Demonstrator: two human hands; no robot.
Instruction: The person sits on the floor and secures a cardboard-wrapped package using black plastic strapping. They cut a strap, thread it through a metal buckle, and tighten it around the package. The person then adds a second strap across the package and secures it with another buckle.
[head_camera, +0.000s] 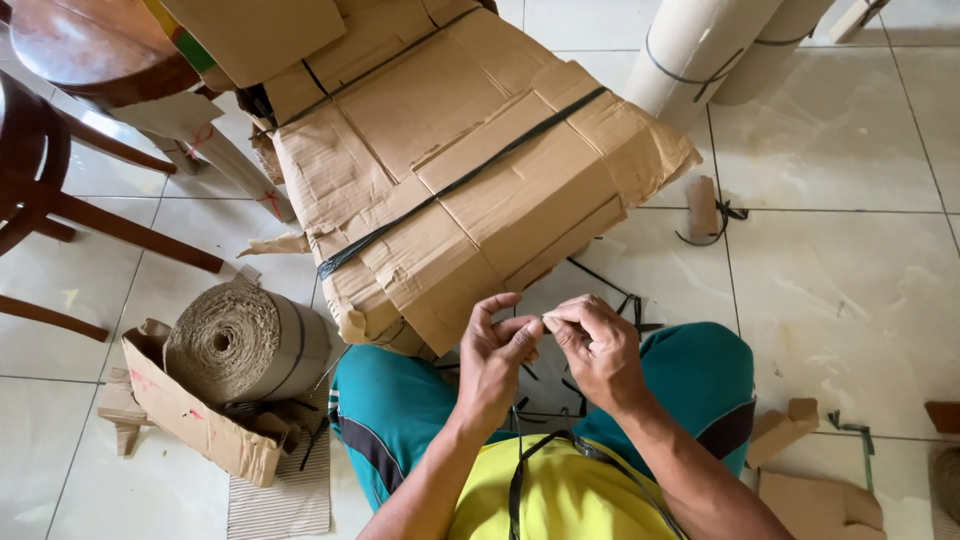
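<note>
At far left we see one dark wooden chair (40, 190), its legs on the tiled floor (850, 300). Just below it lies one roll (245, 345) of corrugated card, resting on a flattened box (195, 425) with a corrugated sheet (285, 495) under them. Moving right, one large bundle (450, 170) of flattened cardboard fills the top middle, bound by two black straps (460, 180) that cross its face. Its lower edge comes down just above our hands.

At the centre, over our teal trousers (400, 410), our left hand (495, 365) and right hand (600, 350) meet fingertip to fingertip. Both are closed in a pinch on one thin black strap; what we can see of it is a short bit between the fingertips, and we cannot tell its full run. Another black strip (530, 470) hangs down across our yellow shirt (560, 495). A few loose black strips (610, 290) lie on the floor beyond the hands.

Further right, two cardboard tubes (720, 50) stand at the top, each ringed by a dark band. One small card piece (703, 208) with a black tie lies on the tiles below them. At lower right we count two cardboard scraps (800, 470).
</note>
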